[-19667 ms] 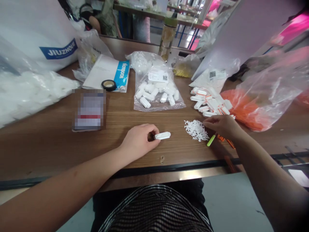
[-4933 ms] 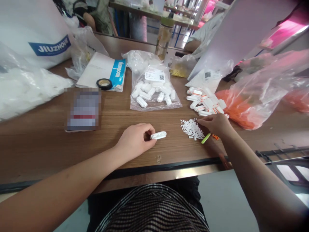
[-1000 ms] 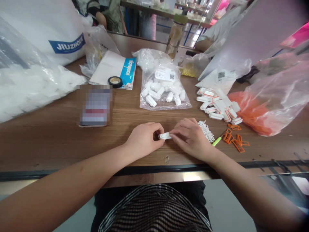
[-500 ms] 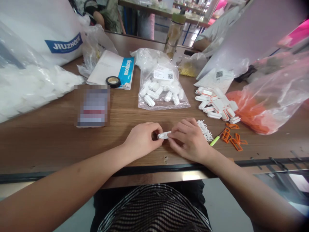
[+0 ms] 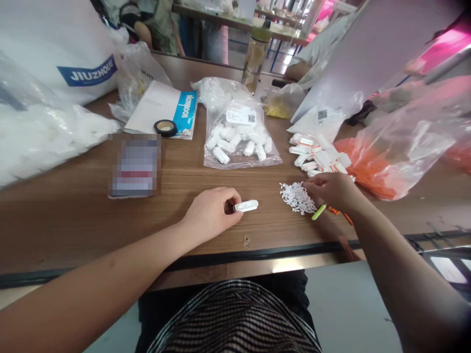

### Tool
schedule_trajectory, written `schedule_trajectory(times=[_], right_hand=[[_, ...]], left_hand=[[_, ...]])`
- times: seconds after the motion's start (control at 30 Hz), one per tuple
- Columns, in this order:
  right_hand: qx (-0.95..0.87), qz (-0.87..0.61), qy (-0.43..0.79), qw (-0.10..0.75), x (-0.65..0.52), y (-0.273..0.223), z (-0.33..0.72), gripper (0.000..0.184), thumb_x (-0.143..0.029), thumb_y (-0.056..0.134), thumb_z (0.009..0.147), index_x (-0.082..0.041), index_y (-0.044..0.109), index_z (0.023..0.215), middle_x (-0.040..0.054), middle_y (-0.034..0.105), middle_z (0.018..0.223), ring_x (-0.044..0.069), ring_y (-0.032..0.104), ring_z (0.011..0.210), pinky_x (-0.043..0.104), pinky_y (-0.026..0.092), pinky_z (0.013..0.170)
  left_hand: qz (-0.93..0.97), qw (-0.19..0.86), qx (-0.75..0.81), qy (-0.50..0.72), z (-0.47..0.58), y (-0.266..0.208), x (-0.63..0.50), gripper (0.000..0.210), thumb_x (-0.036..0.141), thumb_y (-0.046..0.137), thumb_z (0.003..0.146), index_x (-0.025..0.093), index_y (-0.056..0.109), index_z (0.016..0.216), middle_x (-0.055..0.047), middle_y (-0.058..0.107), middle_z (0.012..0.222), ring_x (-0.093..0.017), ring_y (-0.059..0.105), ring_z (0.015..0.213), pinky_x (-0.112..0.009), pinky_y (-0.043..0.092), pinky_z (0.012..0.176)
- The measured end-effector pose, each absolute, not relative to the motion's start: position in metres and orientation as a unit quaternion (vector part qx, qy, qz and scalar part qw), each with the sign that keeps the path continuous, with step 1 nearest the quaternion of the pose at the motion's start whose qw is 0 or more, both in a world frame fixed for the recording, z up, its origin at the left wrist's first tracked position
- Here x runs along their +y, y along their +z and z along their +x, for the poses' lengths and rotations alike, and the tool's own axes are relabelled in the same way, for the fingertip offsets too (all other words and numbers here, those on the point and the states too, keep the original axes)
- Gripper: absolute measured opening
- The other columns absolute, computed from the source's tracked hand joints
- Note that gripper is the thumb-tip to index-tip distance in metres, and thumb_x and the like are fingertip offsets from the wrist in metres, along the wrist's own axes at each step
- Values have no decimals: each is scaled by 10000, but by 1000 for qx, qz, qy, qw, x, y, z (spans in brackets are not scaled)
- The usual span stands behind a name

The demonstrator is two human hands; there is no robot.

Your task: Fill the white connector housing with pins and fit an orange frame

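Note:
My left hand (image 5: pixel 209 212) is closed, pinching one end of a white connector housing (image 5: pixel 248 205) with rows of small holes along its face. The housing is held just above the table, its free end pointing right. My right hand (image 5: pixel 334 190) is at the right edge of a pile of small white plugs (image 5: pixel 296 198). Its thumb and fingers are drawn together there, and whatever is between the tips is hidden. Below that hand lies a tool with a yellow-green handle (image 5: pixel 318 212). Orange plastic frames (image 5: pixel 334 211) are partly covered by the right forearm.
Behind the right hand are white housings with orange inserts (image 5: pixel 319 158) and a bag of orange parts (image 5: pixel 382 166). A clear bag of white housings (image 5: pixel 235 142) lies mid-table. Left are a blurred rectangular item (image 5: pixel 136 166), a notebook (image 5: pixel 186 115) and black tape (image 5: pixel 165 128). A bottle (image 5: pixel 254 61) stands behind.
My right hand has left the housing and moved right to the plug pile. My left hand still holds the housing. The view has shifted slightly.

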State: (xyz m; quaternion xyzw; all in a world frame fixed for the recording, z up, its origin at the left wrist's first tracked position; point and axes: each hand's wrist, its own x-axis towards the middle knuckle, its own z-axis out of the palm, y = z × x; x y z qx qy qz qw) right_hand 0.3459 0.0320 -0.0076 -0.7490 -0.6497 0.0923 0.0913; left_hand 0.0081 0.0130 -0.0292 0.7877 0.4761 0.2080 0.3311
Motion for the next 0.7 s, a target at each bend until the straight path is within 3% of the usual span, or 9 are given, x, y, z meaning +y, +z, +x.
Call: schedule_trajectory(times=[0.13, 0.27, 0.43, 0.6, 0.7], right_hand=[[-632, -761, 136, 59, 34, -13, 362, 188, -380, 675, 757, -224, 778, 774, 26, 739, 692, 223, 679, 692, 305, 474, 595], [-685, -723, 89, 12, 32, -8, 354, 198, -331, 637, 781, -198, 778, 821, 51, 752, 743, 215, 677, 701, 299, 484, 609], [-748, -661, 52, -27, 30, 6, 349, 215, -203, 609, 754, -165, 781, 876, 86, 754, 865, 232, 662, 827, 333, 462, 770], [-708, -695, 125, 35, 22, 7, 360, 265, -282, 628, 793, -193, 779, 992, 56, 759, 903, 191, 660, 813, 286, 468, 744], [-658, -741, 117, 67, 20, 1, 366, 258, -328, 649, 794, -172, 791, 943, 72, 755, 840, 205, 649, 792, 303, 461, 743]], left_hand=[[787, 331, 477, 211, 8, -29, 13, 93, 277, 650, 746, 226, 654, 824, 31, 528, 652, -122, 470, 592, -281, 349, 605], [788, 329, 476, 210, 8, -31, 14, 97, 282, 654, 747, 231, 658, 829, 36, 522, 645, -119, 465, 585, -281, 353, 610], [789, 327, 473, 215, 8, -31, 14, 97, 279, 654, 746, 222, 660, 824, 33, 526, 645, -120, 468, 589, -281, 354, 610], [790, 325, 472, 217, 8, -30, 14, 89, 280, 653, 749, 221, 659, 816, 31, 526, 639, -122, 467, 591, -281, 350, 605], [790, 324, 474, 213, 8, -30, 14, 96, 286, 661, 746, 228, 660, 821, 33, 526, 644, -121, 467, 589, -284, 354, 607]])
